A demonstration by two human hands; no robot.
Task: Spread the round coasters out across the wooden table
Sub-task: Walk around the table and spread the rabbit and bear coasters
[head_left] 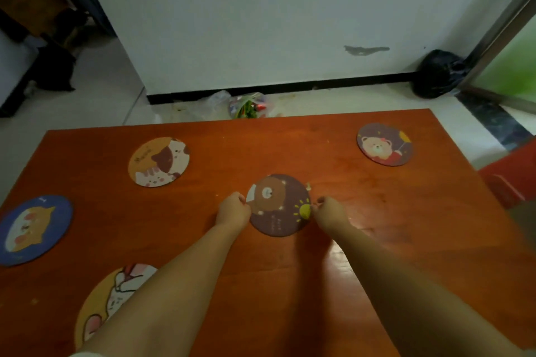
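Several round coasters lie on the wooden table (377,226). A purple coaster with a brown bear (280,206) sits in the middle. My left hand (233,209) pinches its left edge and my right hand (330,211) pinches its right edge. An orange cat coaster (159,161) lies at the back left. At the back right lies a purple teddy-bear coaster (384,143). A blue coaster (33,230) rests at the left edge. A yellow rabbit coaster (113,295) lies near me, partly hidden under my left forearm.
Beyond the table's far edge a plastic bag with colourful items (249,106) lies on the floor by the white wall. A black bag (438,74) sits in the right corner. A red object (513,177) stands off the table's right side.
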